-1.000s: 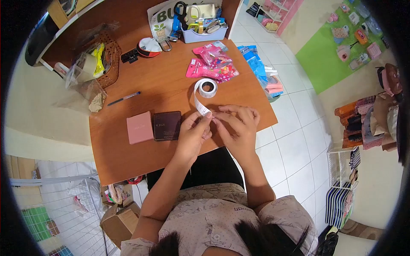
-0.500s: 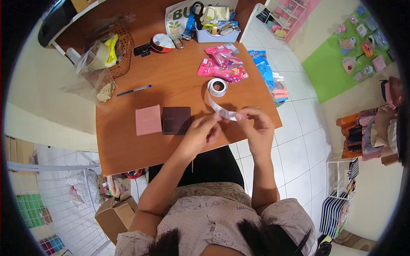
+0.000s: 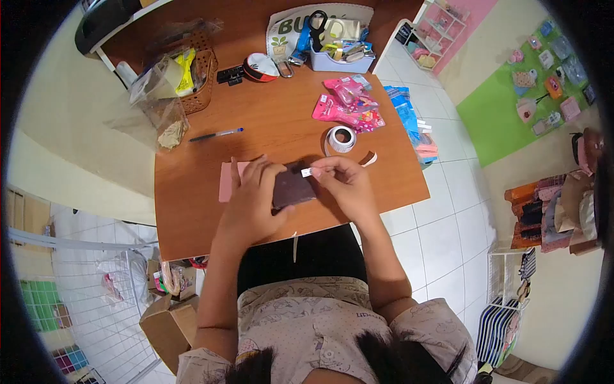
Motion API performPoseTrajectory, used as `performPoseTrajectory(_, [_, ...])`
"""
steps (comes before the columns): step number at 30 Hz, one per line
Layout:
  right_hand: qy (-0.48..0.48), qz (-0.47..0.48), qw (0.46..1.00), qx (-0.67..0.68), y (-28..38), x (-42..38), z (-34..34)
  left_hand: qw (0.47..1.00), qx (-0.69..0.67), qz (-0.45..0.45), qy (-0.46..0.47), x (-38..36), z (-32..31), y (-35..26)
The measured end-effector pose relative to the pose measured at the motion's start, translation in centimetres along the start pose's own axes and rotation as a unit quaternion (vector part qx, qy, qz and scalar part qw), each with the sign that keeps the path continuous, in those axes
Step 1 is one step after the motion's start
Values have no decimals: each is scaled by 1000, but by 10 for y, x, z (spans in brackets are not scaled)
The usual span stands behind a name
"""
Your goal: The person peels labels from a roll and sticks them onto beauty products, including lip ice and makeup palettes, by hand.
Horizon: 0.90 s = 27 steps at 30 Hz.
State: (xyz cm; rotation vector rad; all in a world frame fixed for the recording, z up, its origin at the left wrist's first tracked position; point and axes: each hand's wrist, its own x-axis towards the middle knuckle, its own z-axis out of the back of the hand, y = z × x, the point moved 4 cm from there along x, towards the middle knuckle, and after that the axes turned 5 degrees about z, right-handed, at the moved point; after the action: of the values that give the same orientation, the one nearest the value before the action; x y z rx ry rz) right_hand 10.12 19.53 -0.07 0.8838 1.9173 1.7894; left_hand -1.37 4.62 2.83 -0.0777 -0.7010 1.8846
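Note:
My left hand (image 3: 254, 195) grips a dark brown flat box (image 3: 293, 187) at its left end, fingers along the far edge and thumb along the near one. Between the thumb and fingers of my right hand (image 3: 345, 187) is a small white sticker label (image 3: 307, 172), held just over the box's right part. Partly covered by my left hand, a pink box (image 3: 226, 182) lies on the table. Beyond my right hand stands a roll of white labels (image 3: 341, 139), its loose strip (image 3: 369, 159) running behind the hand.
Pink packets (image 3: 348, 109) lie at the table's right side, with a blue tray of tools (image 3: 343, 61) behind. A pen (image 3: 216, 135), a plastic bag (image 3: 171, 133) and a wicker basket (image 3: 203, 80) are to the left. A tape measure (image 3: 261, 67) sits at the back.
My right hand has left the label strip and moved left, carrying one small label. My left hand has also let go of the strip and taken hold of the dark box. The view has shifted slightly.

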Motion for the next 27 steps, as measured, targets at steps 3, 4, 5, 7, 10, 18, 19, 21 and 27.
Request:
performPoseTrajectory(3, [30, -40, 996, -67, -6, 7, -6, 996, -84, 28, -13, -12, -16, -7])
performPoseTrajectory(4, [30, -39, 995, -87, -6, 9, -6, 998, -44, 9, -39, -15, -20, -8])
performPoseTrajectory(5, [32, -40, 993, -107, -4, 10, -6, 998, -45, 15, -48, -17, -22, -7])
performPoseTrajectory(7, [29, -26, 991, -129, -6, 13, -6, 996, -48, 29, -69, -20, -23, -4])
performPoseTrajectory(10, [16, -3, 991, -135, -10, 15, -4, 997, -40, 18, -62, -19, -22, -6])
performPoseTrajectory(18, [12, -47, 977, -206, -6, 14, -1, 998, -27, 13, -57, -19, -22, -5])
performPoseTrajectory(19, [11, -34, 978, -205, -8, 14, -1, 998, -23, 12, -60, -19, -22, -5])
performPoseTrajectory(21, [10, -6, 979, -205, -14, 15, 0, 998, -22, 12, -57, -19, -22, -5])
performPoseTrajectory(27, [-8, -9, 982, -186, -13, 14, -2, 999, -11, 16, -40, -18, -22, -5])
